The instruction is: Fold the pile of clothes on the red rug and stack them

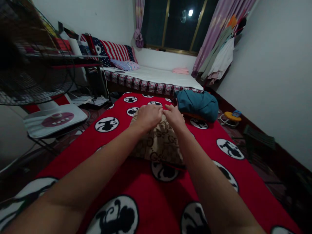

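A folded beige cloth with a dark brown monogram pattern (159,144) lies on the red blanket with black-and-white round monkey prints (136,182). Both my arms reach forward over it. My left hand (148,116) rests on the cloth's far edge with its fingers curled down onto the fabric. My right hand (174,116) sits right beside it, fingers also bent and pinching the same far edge. The two hands nearly touch. What lies under the fingertips is hidden.
A teal folded garment (198,104) lies just beyond the hands on the blanket. A bed with a white sheet (156,76) stands behind. A standing fan (31,65) is at the left, a small dark stool (258,139) at the right, clothes hang by the curtain.
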Demonstrator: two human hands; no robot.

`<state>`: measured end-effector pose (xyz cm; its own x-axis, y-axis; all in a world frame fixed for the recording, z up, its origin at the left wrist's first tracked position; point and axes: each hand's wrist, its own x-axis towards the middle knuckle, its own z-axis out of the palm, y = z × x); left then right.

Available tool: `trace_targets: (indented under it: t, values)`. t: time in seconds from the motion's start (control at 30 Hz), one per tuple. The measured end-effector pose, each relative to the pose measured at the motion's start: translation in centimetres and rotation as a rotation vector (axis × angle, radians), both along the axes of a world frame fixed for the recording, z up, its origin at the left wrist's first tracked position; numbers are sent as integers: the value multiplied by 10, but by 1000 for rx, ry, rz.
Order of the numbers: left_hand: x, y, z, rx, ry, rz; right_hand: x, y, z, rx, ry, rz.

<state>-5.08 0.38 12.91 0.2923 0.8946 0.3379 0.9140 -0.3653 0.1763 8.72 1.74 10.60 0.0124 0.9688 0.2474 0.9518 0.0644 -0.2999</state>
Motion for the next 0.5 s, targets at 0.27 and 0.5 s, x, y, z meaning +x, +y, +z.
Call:
trace_targets:
  t: [0.27, 0.5]
  values:
    - [-10, 5, -97, -225, 86, -68, -9, -35, -74, -234, -79, -60]
    - [0, 23, -50, -289, 120, -67, -14, -11, -17, -271, -124, 9]
